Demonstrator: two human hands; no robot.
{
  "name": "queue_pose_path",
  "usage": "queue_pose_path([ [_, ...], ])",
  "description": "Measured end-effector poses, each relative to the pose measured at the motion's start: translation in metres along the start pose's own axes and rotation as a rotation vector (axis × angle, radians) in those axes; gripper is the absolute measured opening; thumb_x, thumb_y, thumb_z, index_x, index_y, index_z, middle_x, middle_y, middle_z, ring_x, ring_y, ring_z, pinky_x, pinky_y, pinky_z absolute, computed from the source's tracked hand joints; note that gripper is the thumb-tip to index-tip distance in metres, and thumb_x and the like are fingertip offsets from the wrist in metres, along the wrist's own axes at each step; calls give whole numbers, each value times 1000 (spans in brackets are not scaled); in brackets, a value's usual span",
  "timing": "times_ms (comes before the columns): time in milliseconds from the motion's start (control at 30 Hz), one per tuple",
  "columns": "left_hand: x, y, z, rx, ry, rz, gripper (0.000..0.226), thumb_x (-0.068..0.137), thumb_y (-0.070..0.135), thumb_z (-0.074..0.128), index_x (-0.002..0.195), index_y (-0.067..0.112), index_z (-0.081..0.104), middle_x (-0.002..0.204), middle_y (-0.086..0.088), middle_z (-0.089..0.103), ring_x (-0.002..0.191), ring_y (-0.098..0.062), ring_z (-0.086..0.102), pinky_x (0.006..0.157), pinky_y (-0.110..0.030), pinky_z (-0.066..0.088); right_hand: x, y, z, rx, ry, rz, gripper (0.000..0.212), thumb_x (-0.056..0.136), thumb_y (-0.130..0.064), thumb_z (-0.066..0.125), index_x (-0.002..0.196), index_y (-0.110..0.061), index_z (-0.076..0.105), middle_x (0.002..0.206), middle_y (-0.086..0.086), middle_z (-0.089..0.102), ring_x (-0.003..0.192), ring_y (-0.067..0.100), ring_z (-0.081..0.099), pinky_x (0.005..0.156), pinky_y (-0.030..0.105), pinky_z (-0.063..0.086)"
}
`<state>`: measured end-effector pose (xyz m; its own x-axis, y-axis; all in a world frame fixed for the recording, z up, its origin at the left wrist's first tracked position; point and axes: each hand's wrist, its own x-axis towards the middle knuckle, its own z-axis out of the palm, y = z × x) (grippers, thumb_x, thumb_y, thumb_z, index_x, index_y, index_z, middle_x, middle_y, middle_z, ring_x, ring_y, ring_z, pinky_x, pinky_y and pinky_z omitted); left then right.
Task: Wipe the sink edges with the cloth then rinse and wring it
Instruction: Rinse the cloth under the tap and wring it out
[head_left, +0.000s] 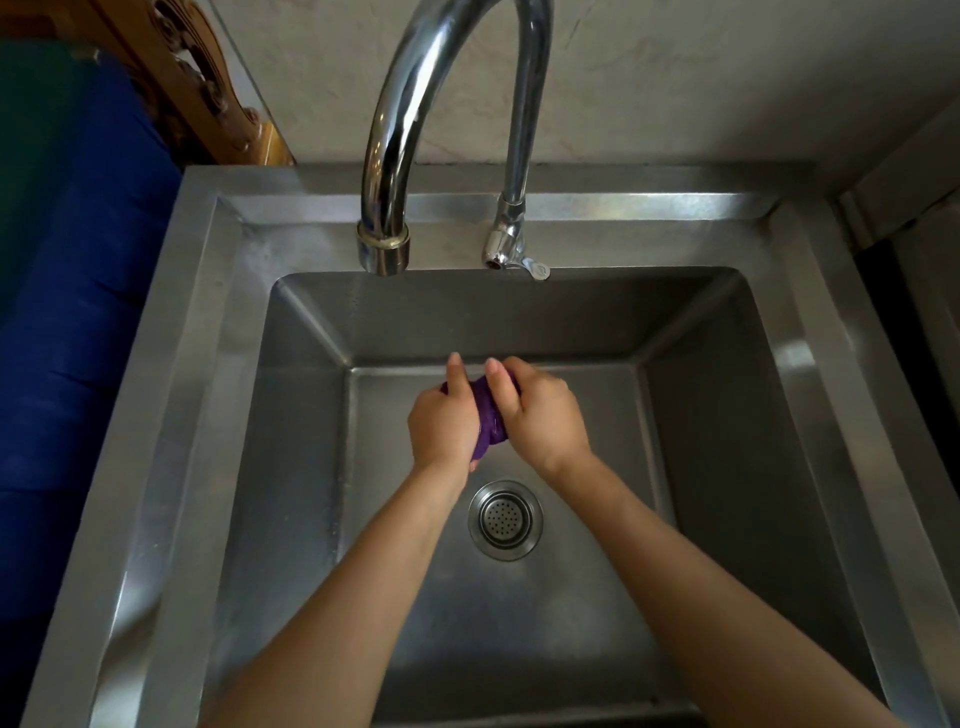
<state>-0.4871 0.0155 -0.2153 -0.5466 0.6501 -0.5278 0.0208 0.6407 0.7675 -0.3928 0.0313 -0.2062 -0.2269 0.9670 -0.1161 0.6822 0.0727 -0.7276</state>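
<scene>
A purple cloth (489, 418) is bunched into a tight wad over the middle of the steel sink (182, 415). My left hand (441, 423) grips its left side and my right hand (540, 415) grips its right side, the two hands pressed close together. Most of the cloth is hidden inside my fists. The chrome tap spout (383, 244) hangs above and behind my hands, and no water runs from it. The drain strainer (505, 519) lies just below my hands on the basin floor.
The tap lever (535, 269) sits at the back rim beside the tap base. A blue and green surface (78, 312) lies left of the sink, with carved wood behind it. A pale wall rises behind the tap.
</scene>
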Motion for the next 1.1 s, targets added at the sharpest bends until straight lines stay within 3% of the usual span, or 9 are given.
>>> queue_pose_path([
  [133, -7, -1, 2, 83, 88, 143, 55, 95, 44, 38, 48, 17, 45, 60, -9, 55, 65, -27, 53, 60, -28, 34, -3, 0, 8, -90, 27, 51, 46, 99, -37, 30, 84, -7, 61, 84, 20, 70, 82, 40, 62, 70, 40, 46],
  [267, -6, -8, 3, 170, 141, 280, 56, 95, 42, 40, 44, 17, 39, 48, -5, 47, 57, -27, 49, 56, -29, 31, -1, 0, 13, 14, -23, 206, 55, 99, -36, 27, 72, -3, 61, 81, 23, 69, 81, 39, 63, 73, 39, 48],
  [467, 6, -11, 1, 399, 206, 664, 64, 89, 50, 33, 56, 2, 59, 55, -23, 61, 55, -40, 57, 52, -31, 31, 4, -2, 13, 311, -172, 511, 50, 97, -33, 30, 64, -6, 55, 58, 9, 56, 49, 24, 53, 51, 31, 46],
  [567, 11, -6, -1, 466, 180, 876, 57, 88, 42, 37, 48, 4, 52, 44, -19, 55, 43, -38, 52, 45, -29, 30, 5, -3, 11, 453, -269, 645, 38, 96, -26, 29, 81, -3, 55, 54, 11, 48, 39, 24, 44, 39, 24, 35],
  [733, 19, -3, -2, 451, 117, 1064, 53, 89, 36, 44, 46, 6, 43, 41, -16, 49, 40, -36, 47, 40, -34, 35, 2, -3, 8, 615, -292, 696, 35, 96, -30, 30, 78, -7, 50, 50, 9, 41, 34, 19, 38, 35, 16, 26],
  [833, 21, -1, -3, 405, 64, 813, 54, 88, 47, 41, 49, 10, 42, 50, -20, 54, 52, -37, 51, 50, -35, 35, 4, -1, 1, 622, -357, 677, 57, 94, -52, 32, 70, -6, 55, 47, 12, 54, 35, 21, 51, 36, 23, 42],
  [900, 23, -3, -3, 301, 37, 556, 54, 91, 44, 45, 48, 11, 39, 52, -22, 51, 57, -37, 52, 54, -36, 36, 4, 5, -7, 637, -389, 645, 60, 91, -60, 33, 81, -9, 62, 68, 14, 69, 62, 26, 67, 59, 36, 58],
  [1000, 27, -10, -7, 29, -30, 93, 49, 90, 40, 51, 49, 13, 45, 41, -10, 42, 35, -27, 46, 37, -23, 35, -1, 19, -19, 660, -361, 422, 44, 92, -47, 45, 131, -26, 44, 132, 7, 54, 116, 18, 56, 101, 38, 47],
  [1100, 24, -6, -10, -212, -219, -246, 34, 91, 34, 50, 64, 14, 53, 34, -3, 46, 21, -13, 36, 30, -10, 26, -12, 23, -25, 575, -400, 48, 68, 85, -27, 64, 141, -34, 26, 142, 4, 38, 131, 15, 42, 108, 24, 38],
])
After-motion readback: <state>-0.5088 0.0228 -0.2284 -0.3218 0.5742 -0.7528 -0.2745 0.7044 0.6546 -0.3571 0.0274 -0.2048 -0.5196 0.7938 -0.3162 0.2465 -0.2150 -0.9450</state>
